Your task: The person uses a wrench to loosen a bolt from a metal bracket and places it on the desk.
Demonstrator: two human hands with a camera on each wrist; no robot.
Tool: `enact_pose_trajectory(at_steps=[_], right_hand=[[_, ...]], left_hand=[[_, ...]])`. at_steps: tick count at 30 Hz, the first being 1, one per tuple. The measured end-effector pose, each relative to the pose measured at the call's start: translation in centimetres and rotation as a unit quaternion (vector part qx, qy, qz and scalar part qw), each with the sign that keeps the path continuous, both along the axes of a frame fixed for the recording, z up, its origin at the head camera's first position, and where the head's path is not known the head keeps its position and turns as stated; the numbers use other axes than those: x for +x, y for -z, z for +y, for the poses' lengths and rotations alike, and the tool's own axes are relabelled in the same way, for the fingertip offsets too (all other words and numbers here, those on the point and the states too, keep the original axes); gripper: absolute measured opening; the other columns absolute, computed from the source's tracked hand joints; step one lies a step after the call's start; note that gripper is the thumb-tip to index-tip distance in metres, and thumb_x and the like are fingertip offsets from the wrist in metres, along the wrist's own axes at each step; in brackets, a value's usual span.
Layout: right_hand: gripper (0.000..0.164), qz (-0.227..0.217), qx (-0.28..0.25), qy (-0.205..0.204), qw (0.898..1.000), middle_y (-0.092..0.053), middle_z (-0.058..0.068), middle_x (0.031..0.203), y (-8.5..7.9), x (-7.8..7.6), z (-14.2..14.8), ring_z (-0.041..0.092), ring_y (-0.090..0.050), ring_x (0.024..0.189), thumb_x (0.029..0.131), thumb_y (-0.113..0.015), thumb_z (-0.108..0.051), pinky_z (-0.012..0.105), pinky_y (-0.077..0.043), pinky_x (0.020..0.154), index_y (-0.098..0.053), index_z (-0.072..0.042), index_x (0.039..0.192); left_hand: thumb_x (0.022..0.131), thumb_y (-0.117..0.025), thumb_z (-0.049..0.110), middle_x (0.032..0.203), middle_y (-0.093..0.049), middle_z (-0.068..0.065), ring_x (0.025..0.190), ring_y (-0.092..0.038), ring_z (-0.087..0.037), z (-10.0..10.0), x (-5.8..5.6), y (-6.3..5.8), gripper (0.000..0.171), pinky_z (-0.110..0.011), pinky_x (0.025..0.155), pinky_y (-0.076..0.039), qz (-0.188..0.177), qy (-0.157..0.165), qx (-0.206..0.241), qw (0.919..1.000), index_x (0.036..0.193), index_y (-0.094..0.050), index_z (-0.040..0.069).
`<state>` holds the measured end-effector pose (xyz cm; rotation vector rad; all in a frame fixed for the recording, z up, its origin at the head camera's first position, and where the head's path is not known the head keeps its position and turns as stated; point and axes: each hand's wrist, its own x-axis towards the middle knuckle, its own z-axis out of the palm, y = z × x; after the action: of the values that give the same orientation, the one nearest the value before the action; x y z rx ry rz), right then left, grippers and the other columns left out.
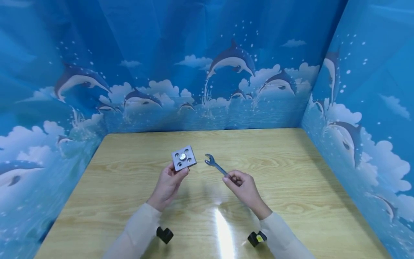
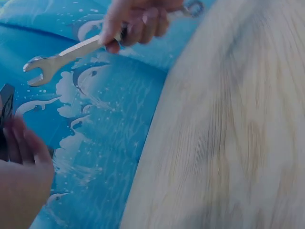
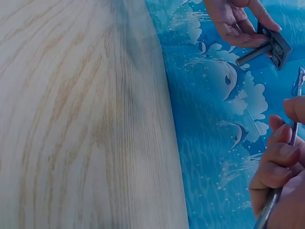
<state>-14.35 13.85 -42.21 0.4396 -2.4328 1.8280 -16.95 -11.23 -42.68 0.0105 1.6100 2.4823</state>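
Observation:
My left hand (image 1: 166, 187) grips a square grey metal plate (image 1: 191, 155) by its near edge, thumb on the front. Several round holes surround a bolt head (image 1: 182, 157) at its centre. In the right wrist view the threaded bolt shank (image 3: 252, 55) sticks out from the plate's back. My right hand (image 1: 244, 189) holds a silver combination wrench (image 1: 217, 167) by its handle, open end toward the plate. A gap separates wrench and plate. The ring end (image 2: 194, 8) shows past the right hand in the left wrist view. Both things are held up above the table.
A wood-grain table (image 1: 275, 154) lies below the hands, with a bright light reflection near its front. Blue dolphin-printed curtains (image 1: 161, 54) stand behind and at both sides. Small black devices (image 1: 165, 235) sit by each wrist.

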Motion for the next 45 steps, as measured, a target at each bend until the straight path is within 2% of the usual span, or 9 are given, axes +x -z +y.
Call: enact_pose_trajectory(at_steps=[4, 6, 11, 14, 18, 34, 38, 41, 45], right_hand=[[0.006, 0.003, 0.001, 0.002, 1.000, -0.052, 0.002, 0.066, -0.3, 0.2, 0.1, 0.002, -0.042, 0.055, 0.089, -0.064, -0.001, 0.014, -0.037, 0.046, -0.063, 0.003, 0.084], [0.006, 0.001, -0.002, 0.003, 1.000, -0.052, 0.002, 0.066, -0.4, 0.2, 0.1, 0.002, -0.043, 0.055, 0.089, -0.064, 0.000, 0.014, -0.037, 0.047, -0.063, 0.003, 0.084], [0.005, 0.002, -0.007, 0.002, 1.000, -0.052, 0.000, 0.065, -0.1, 0.1, 0.2, 0.001, -0.042, 0.054, 0.088, -0.065, 0.001, 0.013, -0.036, 0.046, -0.063, 0.004, 0.084], [0.005, 0.004, -0.007, 0.002, 1.000, -0.051, 0.000, 0.065, 0.0, 0.1, 0.2, 0.001, -0.041, 0.054, 0.088, -0.065, 0.001, 0.013, -0.036, 0.046, -0.063, 0.004, 0.084], [0.006, -0.001, -0.005, -0.001, 1.000, -0.050, 0.001, 0.065, -0.2, 0.1, 0.2, 0.002, -0.041, 0.054, 0.088, -0.065, 0.000, 0.013, -0.036, 0.047, -0.064, 0.004, 0.084], [0.007, 0.001, 0.008, -0.006, 1.000, -0.050, 0.001, 0.065, -0.3, 0.1, 0.3, 0.002, -0.041, 0.054, 0.089, -0.064, -0.001, 0.013, -0.035, 0.046, -0.063, 0.004, 0.084], [0.007, -0.004, 0.010, -0.007, 1.000, -0.050, 0.001, 0.064, -0.3, 0.1, 0.2, 0.002, -0.041, 0.054, 0.089, -0.064, 0.000, 0.013, -0.035, 0.046, -0.063, 0.004, 0.084], [0.006, -0.004, 0.016, -0.006, 1.000, -0.051, 0.002, 0.065, 0.7, -0.4, 0.4, 0.003, -0.041, 0.054, 0.089, -0.065, -0.002, 0.014, -0.036, 0.046, -0.064, 0.002, 0.085], [0.005, 0.015, 0.032, -0.008, 0.999, -0.052, 0.001, 0.066, 2.1, -1.1, 1.1, 0.004, -0.042, 0.054, 0.090, -0.066, -0.007, 0.016, -0.037, 0.044, -0.066, -0.003, 0.089]], left_hand=[[0.088, -0.063, 0.000, 0.138, -0.049, -0.014, 0.117, -0.054, -0.014, 0.0, -0.1, -0.1, 0.054, -0.021, 0.101, -0.047, 0.017, -0.039, -0.069, 0.9967, 0.138, -0.042, 0.000], [0.088, -0.066, 0.003, 0.138, -0.051, -0.011, 0.119, -0.054, -0.015, -0.1, -0.2, -0.2, 0.055, -0.020, 0.100, -0.048, 0.016, -0.049, -0.096, 0.9941, 0.138, -0.043, 0.004], [0.084, -0.074, 0.016, 0.137, -0.052, -0.003, 0.123, -0.053, -0.015, -0.6, -0.4, -0.2, 0.066, -0.019, 0.099, -0.048, 0.018, -0.054, -0.142, 0.9882, 0.141, -0.041, 0.013], [0.086, -0.072, 0.019, 0.140, -0.050, -0.006, 0.124, -0.052, -0.016, -0.9, -0.5, -0.3, 0.071, -0.020, 0.100, -0.047, 0.035, -0.042, -0.142, 0.9883, 0.146, -0.034, 0.015], [0.091, -0.066, 0.014, 0.139, -0.050, -0.013, 0.122, -0.054, -0.018, -1.2, -0.5, -0.5, 0.069, -0.022, 0.102, -0.046, 0.062, -0.030, -0.125, 0.9897, 0.148, -0.029, 0.020], [0.094, -0.061, 0.016, 0.141, -0.048, -0.014, 0.123, -0.052, -0.017, -1.3, -0.7, -0.7, 0.061, -0.022, 0.106, -0.042, 0.081, -0.025, -0.130, 0.9879, 0.147, -0.029, 0.019], [0.092, -0.064, 0.014, 0.139, -0.051, -0.015, 0.121, -0.055, -0.021, -1.2, -0.7, -0.7, 0.070, -0.023, 0.102, -0.046, 0.067, -0.031, -0.157, 0.9848, 0.149, -0.024, 0.022], [0.087, -0.069, 0.009, 0.135, -0.054, -0.015, 0.117, -0.057, -0.025, -1.2, -0.8, -0.8, 0.074, -0.024, 0.096, -0.052, 0.062, -0.037, -0.180, 0.9811, 0.147, -0.028, 0.022], [0.078, -0.076, 0.003, 0.134, -0.053, -0.013, 0.116, -0.056, -0.027, -1.3, -0.7, -1.1, 0.076, -0.027, 0.094, -0.053, 0.095, -0.036, -0.208, 0.9729, 0.141, -0.038, 0.016]])
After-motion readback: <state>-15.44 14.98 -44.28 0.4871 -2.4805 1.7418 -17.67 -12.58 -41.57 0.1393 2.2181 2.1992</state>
